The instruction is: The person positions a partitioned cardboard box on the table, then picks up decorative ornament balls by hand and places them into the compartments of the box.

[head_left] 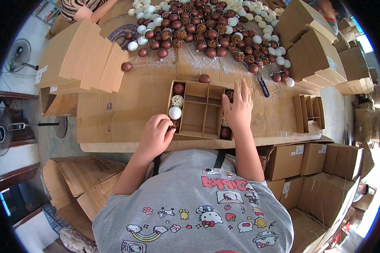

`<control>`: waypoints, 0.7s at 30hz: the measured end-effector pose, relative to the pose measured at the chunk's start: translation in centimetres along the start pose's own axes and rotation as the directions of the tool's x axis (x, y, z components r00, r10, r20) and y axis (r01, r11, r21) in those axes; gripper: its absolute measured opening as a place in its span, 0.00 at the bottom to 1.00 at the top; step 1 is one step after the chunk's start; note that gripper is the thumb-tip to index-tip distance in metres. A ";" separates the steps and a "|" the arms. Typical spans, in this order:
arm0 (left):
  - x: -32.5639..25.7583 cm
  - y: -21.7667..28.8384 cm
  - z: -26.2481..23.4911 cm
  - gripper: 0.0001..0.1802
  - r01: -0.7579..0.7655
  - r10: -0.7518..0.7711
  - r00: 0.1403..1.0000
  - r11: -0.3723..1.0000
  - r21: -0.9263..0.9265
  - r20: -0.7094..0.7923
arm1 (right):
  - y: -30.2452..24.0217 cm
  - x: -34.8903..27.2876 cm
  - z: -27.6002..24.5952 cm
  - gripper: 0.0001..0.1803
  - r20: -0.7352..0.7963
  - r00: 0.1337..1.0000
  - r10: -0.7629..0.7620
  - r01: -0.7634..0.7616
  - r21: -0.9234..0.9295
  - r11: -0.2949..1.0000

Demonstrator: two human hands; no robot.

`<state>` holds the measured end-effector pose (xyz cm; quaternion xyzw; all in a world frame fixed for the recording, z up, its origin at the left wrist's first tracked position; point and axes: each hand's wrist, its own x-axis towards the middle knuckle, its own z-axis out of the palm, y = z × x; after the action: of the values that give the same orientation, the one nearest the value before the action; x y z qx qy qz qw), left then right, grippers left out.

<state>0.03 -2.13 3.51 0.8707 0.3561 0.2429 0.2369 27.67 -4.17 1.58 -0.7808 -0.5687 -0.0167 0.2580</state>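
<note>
A shallow cardboard box with dividers (200, 110) lies at the near edge of the table. Its left column holds a dark red glitter ball (179, 88), a pale woven ball (177, 100) and a white ball (175, 112). My left hand (156, 135) is curled over a brown woven ball at the box's near left compartment. My right hand (239, 109) lies flat with fingers spread over the right column, where balls show partly under it. One red ball (204, 78) rests just beyond the box.
A big heap of red, brown woven and white balls (207, 29) covers the far table. Stacked flat cardboard boxes (82, 59) stand left, more (314, 50) right. An empty divided box (309, 113) and blue scissors (263, 87) lie right. Another person's arm (93, 10) is at far left. Cartons (316, 160) sit below.
</note>
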 end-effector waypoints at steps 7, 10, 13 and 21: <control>0.6 -0.3 0.0 0.11 -0.048 0.053 0.991 0.998 0.040 -0.125 | 0.4 -0.9 -0.5 0.36 0.214 0.977 0.019 -0.003 -0.074 0.997; 0.8 -0.1 -0.1 0.13 -0.054 0.057 0.990 0.998 0.025 -0.126 | 0.6 -0.9 -1.2 0.29 0.059 0.998 0.036 -0.039 0.046 0.998; 0.7 -0.3 -0.1 0.15 -0.043 0.046 0.990 0.999 0.027 -0.133 | 1.2 -0.9 -0.8 0.26 0.012 1.000 0.024 -0.025 0.085 0.996; 0.3 -0.9 0.0 0.20 -0.032 0.035 0.988 0.999 0.021 -0.148 | 0.9 -0.5 -0.7 0.20 -0.050 0.996 0.075 -0.068 0.138 0.988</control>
<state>-0.19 -1.33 3.09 0.8582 0.3603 0.3076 0.1975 28.49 -5.08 1.65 -0.7806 -0.5328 0.0100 0.3268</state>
